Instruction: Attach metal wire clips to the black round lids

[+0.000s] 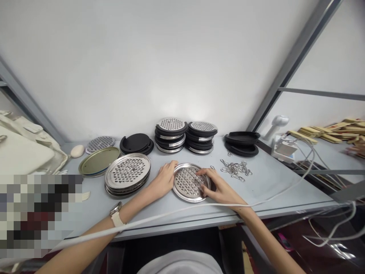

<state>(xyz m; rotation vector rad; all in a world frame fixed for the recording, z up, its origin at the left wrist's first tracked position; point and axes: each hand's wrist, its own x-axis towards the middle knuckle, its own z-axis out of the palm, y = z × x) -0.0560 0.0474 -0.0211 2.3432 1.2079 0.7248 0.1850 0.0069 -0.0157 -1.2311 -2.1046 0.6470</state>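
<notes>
Perforated disc [187,182] between 2 hands [165,177] [221,190]

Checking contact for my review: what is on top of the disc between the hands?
The right hand has fingers on the disc; the left hand is at its edge. The surface beneath those fingers is covered.

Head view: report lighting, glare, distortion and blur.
Head view: soft light, a brighter patch on the white wall; head view: glints on the metal plate; head view: grey posts lean, probably wide-angle distortion; head view: a pixelated block hides lower-left detail; head view: yellowish strips at far right look soft.
</notes>
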